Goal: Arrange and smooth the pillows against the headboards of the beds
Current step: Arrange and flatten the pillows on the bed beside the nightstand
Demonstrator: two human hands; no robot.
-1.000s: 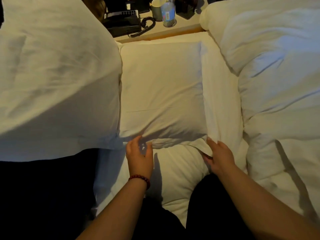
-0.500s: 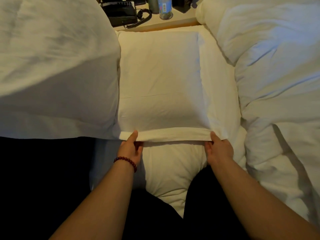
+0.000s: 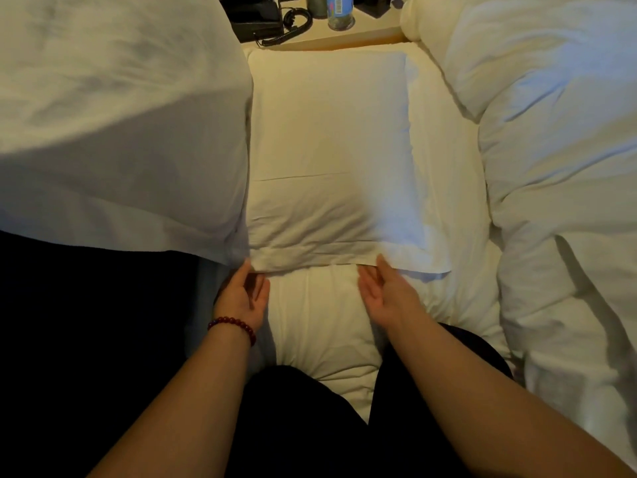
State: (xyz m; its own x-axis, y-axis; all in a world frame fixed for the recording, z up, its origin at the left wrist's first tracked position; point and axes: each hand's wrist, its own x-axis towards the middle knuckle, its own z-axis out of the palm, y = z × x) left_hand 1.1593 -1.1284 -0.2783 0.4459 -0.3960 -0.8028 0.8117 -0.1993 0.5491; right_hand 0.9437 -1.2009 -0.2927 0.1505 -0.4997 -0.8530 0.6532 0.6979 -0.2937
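Observation:
A white pillow (image 3: 331, 150) lies flat in the middle of the view, its near hem facing me. A second pillow (image 3: 320, 326) lies below it, partly under my arms. My left hand (image 3: 243, 296) is at the hem's left corner, palm turned inward, fingers relaxed, fingertips touching the fabric. Near the middle of the hem, my right hand (image 3: 386, 293) has straight fingers and its fingertips meet the edge. Neither hand grips the cloth. A large white pillow (image 3: 113, 125) stands upright on the left.
A rumpled white duvet (image 3: 551, 150) fills the right side. At the top, a bedside table (image 3: 375, 27) holds a black telephone (image 3: 258, 15), a bottle (image 3: 339, 12) and a cup. Dark trouser legs are at the bottom.
Both hands have let go of the pillow's near hem, which they held taut half a second ago. My right hand moved left toward the hem's middle; the hem now lies slack.

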